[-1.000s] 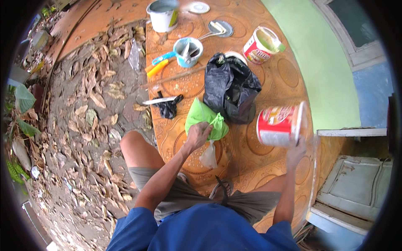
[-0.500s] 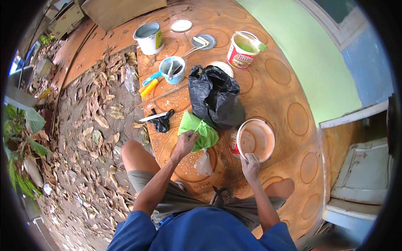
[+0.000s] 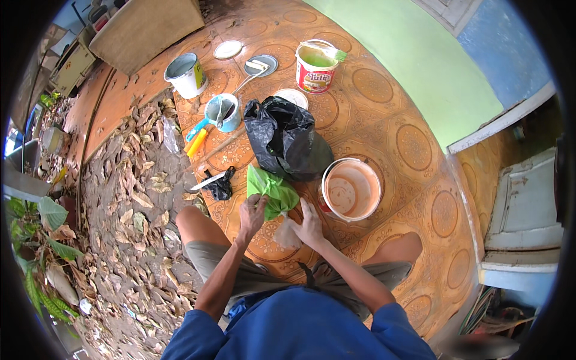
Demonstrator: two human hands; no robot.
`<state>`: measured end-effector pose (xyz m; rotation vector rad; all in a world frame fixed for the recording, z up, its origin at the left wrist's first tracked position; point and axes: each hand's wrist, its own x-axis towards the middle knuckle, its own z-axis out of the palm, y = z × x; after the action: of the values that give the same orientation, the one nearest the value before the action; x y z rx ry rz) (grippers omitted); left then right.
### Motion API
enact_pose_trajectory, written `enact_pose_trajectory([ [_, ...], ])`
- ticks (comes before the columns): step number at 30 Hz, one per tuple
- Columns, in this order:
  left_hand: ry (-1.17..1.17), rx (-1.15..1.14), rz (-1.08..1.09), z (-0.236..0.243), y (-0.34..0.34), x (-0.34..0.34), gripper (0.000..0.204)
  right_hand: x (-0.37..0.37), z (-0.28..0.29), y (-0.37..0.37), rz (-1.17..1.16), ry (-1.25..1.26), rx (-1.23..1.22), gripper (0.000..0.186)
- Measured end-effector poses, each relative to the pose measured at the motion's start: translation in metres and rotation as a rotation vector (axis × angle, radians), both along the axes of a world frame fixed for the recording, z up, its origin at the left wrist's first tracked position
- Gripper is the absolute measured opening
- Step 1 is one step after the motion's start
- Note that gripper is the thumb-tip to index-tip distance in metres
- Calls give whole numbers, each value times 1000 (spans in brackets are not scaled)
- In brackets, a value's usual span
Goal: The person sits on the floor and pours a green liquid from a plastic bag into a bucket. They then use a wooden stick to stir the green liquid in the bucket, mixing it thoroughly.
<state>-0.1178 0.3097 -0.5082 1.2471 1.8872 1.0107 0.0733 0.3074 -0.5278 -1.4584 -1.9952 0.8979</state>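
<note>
A green plastic bag [image 3: 273, 191] lies on the tiles in front of me, with a whitish clear plastic end [image 3: 287, 234] sticking out on its near side. My left hand [image 3: 252, 215] is closed, pinching the bag's near left edge. At the bag's right side is my right hand [image 3: 308, 226], its fingers stretched and its thumb apart beside the clear plastic end. Just right of that hand stands a tub [image 3: 330, 191] coated inside with orange-pink residue. A bulky black plastic bag [image 3: 288, 141] stands just beyond the green one.
A knife [image 3: 207, 181] rests on a small black bag [image 3: 222, 187] at left. Farther off are a yellow handle [image 3: 197, 143], a light blue dipper [image 3: 222, 113], a white bucket [image 3: 186, 77], and a red-white tub [image 3: 315, 69] with a brush [image 3: 330, 53] across it. Leaf-covered soil [image 3: 132, 198] borders the tiles.
My right hand has let go of the tub's rim and moved left to the green bag. My left hand stays on the bag. The whole view has shifted slightly.
</note>
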Motion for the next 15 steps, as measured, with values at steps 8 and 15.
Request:
enact_pose_trajectory([
  [8, -51, 56, -18, 22, -7, 6, 22, -36, -13, 21, 47, 67, 6, 103],
  [15, -13, 100, -43, 45, -9, 11, 23, -40, -8, 13, -15, 176, 56, 104],
])
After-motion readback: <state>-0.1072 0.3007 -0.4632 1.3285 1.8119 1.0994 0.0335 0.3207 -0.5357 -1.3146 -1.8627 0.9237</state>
